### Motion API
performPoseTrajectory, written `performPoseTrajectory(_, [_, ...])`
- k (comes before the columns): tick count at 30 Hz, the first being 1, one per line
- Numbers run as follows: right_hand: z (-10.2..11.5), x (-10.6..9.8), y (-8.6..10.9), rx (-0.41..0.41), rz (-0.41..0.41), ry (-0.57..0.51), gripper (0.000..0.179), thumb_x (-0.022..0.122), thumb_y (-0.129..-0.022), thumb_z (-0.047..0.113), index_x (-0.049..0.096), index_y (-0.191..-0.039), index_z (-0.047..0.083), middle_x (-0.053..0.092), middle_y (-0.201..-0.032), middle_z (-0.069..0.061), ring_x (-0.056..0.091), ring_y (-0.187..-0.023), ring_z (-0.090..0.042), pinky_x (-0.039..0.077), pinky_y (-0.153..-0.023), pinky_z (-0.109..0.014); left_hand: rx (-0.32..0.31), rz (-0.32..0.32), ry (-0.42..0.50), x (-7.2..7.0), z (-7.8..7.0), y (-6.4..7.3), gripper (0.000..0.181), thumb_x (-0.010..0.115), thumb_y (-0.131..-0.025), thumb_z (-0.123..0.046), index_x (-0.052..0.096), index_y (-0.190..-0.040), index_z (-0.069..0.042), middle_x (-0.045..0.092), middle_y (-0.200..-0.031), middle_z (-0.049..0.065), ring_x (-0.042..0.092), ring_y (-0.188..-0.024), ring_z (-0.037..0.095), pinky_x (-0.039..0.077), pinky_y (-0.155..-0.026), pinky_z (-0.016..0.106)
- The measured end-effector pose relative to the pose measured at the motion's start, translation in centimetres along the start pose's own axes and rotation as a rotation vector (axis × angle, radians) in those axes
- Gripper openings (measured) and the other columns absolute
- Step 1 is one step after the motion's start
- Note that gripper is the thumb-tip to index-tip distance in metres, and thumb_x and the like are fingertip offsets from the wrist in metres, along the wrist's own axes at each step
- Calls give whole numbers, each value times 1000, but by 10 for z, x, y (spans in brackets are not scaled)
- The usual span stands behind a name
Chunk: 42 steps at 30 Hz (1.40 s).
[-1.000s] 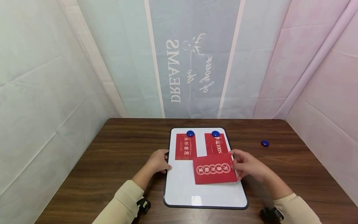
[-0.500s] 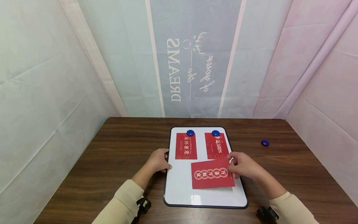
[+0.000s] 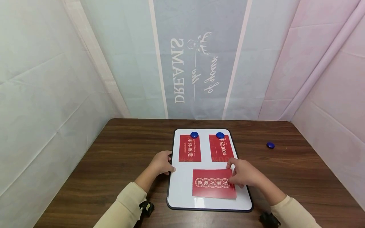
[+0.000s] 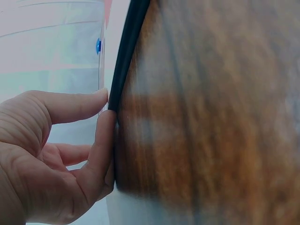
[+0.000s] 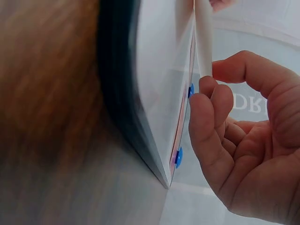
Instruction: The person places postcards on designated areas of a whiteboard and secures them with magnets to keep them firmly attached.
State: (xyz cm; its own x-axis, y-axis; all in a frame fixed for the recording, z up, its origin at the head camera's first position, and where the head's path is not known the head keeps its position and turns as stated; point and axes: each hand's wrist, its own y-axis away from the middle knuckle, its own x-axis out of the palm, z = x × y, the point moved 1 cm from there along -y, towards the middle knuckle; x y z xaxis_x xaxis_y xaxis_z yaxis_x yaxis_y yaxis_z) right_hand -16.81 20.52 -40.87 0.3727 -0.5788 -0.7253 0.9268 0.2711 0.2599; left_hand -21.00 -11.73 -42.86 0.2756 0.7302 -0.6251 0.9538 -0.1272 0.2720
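Note:
A whiteboard [image 3: 182,193] with a dark rim lies on the table. My left hand [image 3: 161,163] grips its left edge, thumb on top, fingers against the side; the left wrist view shows this hand [image 4: 61,150] at the dark rim. My right hand [image 3: 246,173] pinches the right end of a red card [image 3: 211,191] with white characters, whose pale underside shows in the right wrist view. The card is over the lower right of the board, tilted off its surface. Two other red cards [image 3: 189,152] [image 3: 219,150] lie on the far half, each under a blue round magnet [image 3: 194,135] [image 3: 220,135].
A loose blue magnet [image 3: 270,145] lies on the brown wooden table [image 3: 128,142], right of the board. Behind the table hangs a pale curtain [image 3: 196,63] with mirrored lettering, and light fabric walls stand on both sides.
My right hand has brought the red card toward me and slightly left, off the upper right card it partly covered. My left hand stays at the board's edge.

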Motion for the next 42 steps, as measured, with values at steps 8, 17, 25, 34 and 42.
performPoseTrajectory(8, [5, 8, -2, 96, 4, 83, 47, 90, -65, 18, 56, -96, 9, 54, -73, -6, 54, -48, -21, 50, -44, -27, 3, -2, 6, -1, -1, 0, 79, 85, -71, 0, 46, -140, 4, 56, -104, 16, 60, -61, 19, 57, -51, 29])
performPoseTrajectory(17, [14, 9, -4, 91, 25, 171, 51, 91, -64, 20, 57, -101, 8, 54, -78, -5, 55, -53, -20, 49, -44, -26, -5, 3, 6, 0, -2, -1, 78, 84, -72, 1, 46, -140, 4, 56, -104, 16, 61, -60, 19, 57, -51, 28])
performPoseTrajectory(25, [19, 10, -4, 52, 36, 224, 53, 91, -65, 23, 58, -102, 5, 55, -80, -4, 54, -64, -17, 52, -46, -27, 4, 4, 5, 1, -3, -1, 78, 84, -72, 2, 46, -140, 5, 56, -103, 15, 60, -59, 19, 57, -51, 28])
performPoseTrajectory(34, [18, 11, -4, 28, 19, 257, 52, 91, -65, 22, 58, -102, 5, 57, -80, -4, 55, -67, -16, 56, -53, -31, -1, 1, -4, 0, -3, 0, 78, 84, -72, 1, 46, -140, 4, 56, -105, 15, 60, -60, 19, 57, -51, 28])
performPoseTrajectory(42, [19, 5, -1, -28, -9, 291, 39, 89, -68, 21, 61, -94, 9, 57, -75, 0, 53, -66, -15, 54, -58, -32, -20, 0, -6, 0, -4, 2, 79, 84, -72, 0, 46, -140, 4, 56, -105, 16, 61, -60, 19, 57, -51, 28])
